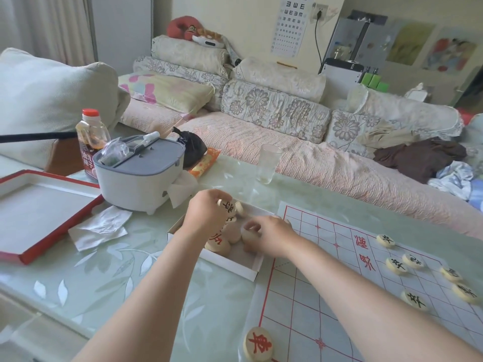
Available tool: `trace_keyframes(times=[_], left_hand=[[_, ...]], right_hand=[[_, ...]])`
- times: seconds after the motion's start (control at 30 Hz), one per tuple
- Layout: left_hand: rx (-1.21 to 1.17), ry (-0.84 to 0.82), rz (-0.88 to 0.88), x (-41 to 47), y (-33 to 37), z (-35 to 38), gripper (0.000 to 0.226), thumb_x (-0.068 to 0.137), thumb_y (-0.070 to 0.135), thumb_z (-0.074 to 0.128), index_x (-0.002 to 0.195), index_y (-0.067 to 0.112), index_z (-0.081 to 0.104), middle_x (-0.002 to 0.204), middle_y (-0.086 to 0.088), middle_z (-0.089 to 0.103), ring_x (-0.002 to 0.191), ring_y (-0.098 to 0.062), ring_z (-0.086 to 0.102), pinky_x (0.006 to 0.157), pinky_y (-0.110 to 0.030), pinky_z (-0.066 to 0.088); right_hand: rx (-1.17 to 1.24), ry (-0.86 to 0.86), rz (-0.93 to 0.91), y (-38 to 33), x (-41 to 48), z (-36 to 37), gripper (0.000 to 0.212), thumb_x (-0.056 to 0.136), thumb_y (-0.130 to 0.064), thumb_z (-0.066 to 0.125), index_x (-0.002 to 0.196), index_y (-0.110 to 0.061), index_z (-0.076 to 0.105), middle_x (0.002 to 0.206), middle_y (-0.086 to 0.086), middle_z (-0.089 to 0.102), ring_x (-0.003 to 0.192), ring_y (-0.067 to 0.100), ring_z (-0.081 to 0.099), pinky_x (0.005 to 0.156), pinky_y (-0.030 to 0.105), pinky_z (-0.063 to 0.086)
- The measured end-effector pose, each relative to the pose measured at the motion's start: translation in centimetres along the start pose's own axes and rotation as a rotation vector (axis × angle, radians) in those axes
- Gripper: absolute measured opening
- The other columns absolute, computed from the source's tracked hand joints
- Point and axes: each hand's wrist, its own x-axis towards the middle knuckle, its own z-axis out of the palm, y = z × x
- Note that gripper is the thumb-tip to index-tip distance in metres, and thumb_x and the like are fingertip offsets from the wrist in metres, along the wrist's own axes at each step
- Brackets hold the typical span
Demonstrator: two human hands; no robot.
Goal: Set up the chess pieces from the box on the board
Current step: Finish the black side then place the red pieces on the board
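Observation:
A shallow white box on the table holds several round wooden chess pieces. My left hand is over the box, shut on a black-lettered piece lifted above the others. My right hand reaches into the box beside it, fingers curled on a pale piece. To the right lies the paper board with red grid lines. Several black-lettered pieces stand along its right side. A red-lettered piece sits at its near left corner.
A red-edged box lid lies at left beside a crumpled tissue. Behind the box stand a grey-lidded white container, a sauce bottle, a black bag and a glass. A sofa with cushions runs behind.

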Motion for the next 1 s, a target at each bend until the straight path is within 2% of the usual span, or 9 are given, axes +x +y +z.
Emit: trace_keyframes(times=[0.1, 0.23, 0.3, 0.37, 0.47, 0.63, 0.77, 0.9, 1.0], left_hand=[[0.093, -0.014, 0.041, 0.1, 0.0, -0.3, 0.047, 0.08, -0.004, 0.043, 0.095, 0.028, 0.072, 0.097, 0.004, 0.062, 0.078, -0.017, 0.054, 0.059, -0.022, 0.04], [0.198, -0.068, 0.098, -0.2, 0.0, 0.0, 0.043, 0.078, -0.003, 0.047, 0.097, 0.026, 0.071, 0.11, 0.002, 0.062, 0.09, -0.019, 0.057, 0.069, -0.028, 0.05], [0.256, -0.086, 0.128, -0.3, 0.1, 0.1, 0.042, 0.078, 0.0, 0.049, 0.1, 0.028, 0.071, 0.115, 0.003, 0.063, 0.096, -0.02, 0.059, 0.076, -0.031, 0.054], [0.303, -0.112, 0.155, -0.3, 0.3, 0.3, 0.042, 0.077, -0.001, 0.052, 0.101, 0.029, 0.07, 0.117, 0.005, 0.063, 0.093, -0.016, 0.058, 0.073, -0.028, 0.052], [0.354, -0.115, 0.178, -0.4, 0.3, 0.8, 0.039, 0.081, 0.0, 0.053, 0.101, 0.03, 0.069, 0.115, 0.005, 0.063, 0.082, -0.015, 0.054, 0.065, -0.025, 0.046], [0.401, -0.093, 0.211, -0.3, -0.1, 1.1, 0.036, 0.083, 0.003, 0.053, 0.098, 0.033, 0.067, 0.114, 0.007, 0.062, 0.084, -0.016, 0.055, 0.065, -0.026, 0.044], [0.421, -0.088, 0.23, -0.4, -0.2, 1.3, 0.035, 0.083, 0.005, 0.054, 0.098, 0.033, 0.067, 0.114, 0.008, 0.062, 0.089, -0.016, 0.057, 0.065, -0.025, 0.042], [0.354, -0.086, 0.251, -0.8, 0.3, 2.0, 0.032, 0.084, 0.003, 0.054, 0.102, 0.025, 0.068, 0.111, -0.002, 0.063, 0.098, -0.021, 0.059, 0.074, -0.031, 0.051], [0.295, -0.099, 0.266, -1.1, 1.3, 3.4, 0.027, 0.089, 0.007, 0.052, 0.102, 0.026, 0.065, 0.107, -0.004, 0.062, 0.091, -0.02, 0.055, 0.071, -0.029, 0.044]], right_hand=[[-0.083, 0.0, -0.063, -0.1, 0.4, 0.3, 0.037, 0.082, -0.051, 0.066, 0.117, -0.037, 0.065, 0.12, -0.014, 0.066, 0.115, 0.011, 0.057, 0.098, 0.032, 0.029], [-0.033, 0.031, -0.104, -0.2, 0.5, -0.3, 0.025, 0.099, -0.044, 0.044, 0.109, -0.038, 0.066, 0.111, -0.013, 0.068, 0.109, 0.016, 0.056, 0.107, 0.037, 0.028], [0.032, 0.051, -0.076, 0.1, 0.4, -0.5, 0.027, 0.103, -0.034, 0.04, 0.118, -0.038, 0.062, 0.119, -0.009, 0.066, 0.118, 0.017, 0.053, 0.11, 0.037, 0.028], [0.037, 0.037, -0.049, 0.5, 0.2, -0.3, 0.028, 0.104, -0.033, 0.039, 0.124, -0.036, 0.058, 0.125, -0.007, 0.063, 0.124, 0.016, 0.051, 0.109, 0.036, 0.029], [-0.026, 0.023, -0.063, 1.2, 0.4, 0.5, 0.028, 0.103, -0.039, 0.042, 0.126, -0.035, 0.058, 0.126, -0.008, 0.063, 0.123, 0.017, 0.053, 0.105, 0.037, 0.028], [-0.125, -0.004, -0.094, 1.2, 0.6, 1.1, 0.045, 0.089, -0.054, 0.055, 0.131, -0.039, 0.055, 0.132, -0.009, 0.056, 0.127, 0.017, 0.048, 0.103, 0.04, 0.028], [-0.182, 0.041, -0.124, 1.1, 0.7, 1.1, 0.045, 0.088, -0.054, 0.058, 0.13, -0.038, 0.056, 0.13, -0.011, 0.058, 0.127, 0.016, 0.047, 0.098, 0.04, 0.025], [0.011, 0.145, -0.149, 1.3, -0.4, -0.5, 0.045, 0.085, -0.048, 0.068, 0.127, -0.035, 0.058, 0.122, -0.012, 0.062, 0.114, 0.013, 0.052, 0.1, 0.037, 0.033], [0.199, 0.187, -0.106, 3.0, -1.7, -2.3, 0.044, 0.081, -0.046, 0.072, 0.121, -0.035, 0.059, 0.113, -0.016, 0.062, 0.096, 0.008, 0.055, 0.09, 0.031, 0.045]])
